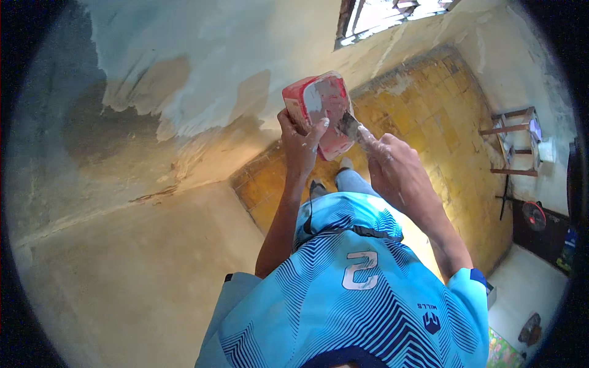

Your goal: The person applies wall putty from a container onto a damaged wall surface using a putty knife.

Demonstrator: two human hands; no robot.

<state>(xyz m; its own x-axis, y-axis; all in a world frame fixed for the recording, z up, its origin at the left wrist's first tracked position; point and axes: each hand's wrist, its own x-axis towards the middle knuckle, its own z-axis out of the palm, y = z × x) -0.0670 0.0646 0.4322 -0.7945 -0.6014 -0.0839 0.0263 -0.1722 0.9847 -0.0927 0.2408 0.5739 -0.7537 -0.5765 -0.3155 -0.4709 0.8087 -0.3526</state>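
Note:
Up in front of me is a red plastic tub, smeared with pale grey-white filler paste inside. My left hand grips its left side, the thumb over the near edge and the fingers round the outside. My right hand is closed round the handle of a putty knife. The knife's blade points left into the tub, close to the paste. White smears mark both hands and the knife's handle. Beyond the tub on the left rises the wall, with pale skim coat over darker bare patches.
Yellow tiles cover the floor below, my feet standing on it. A barred window is at the top. At the right are a wooden rack, a white container and a red-centred fan. Another wall spans the lower left.

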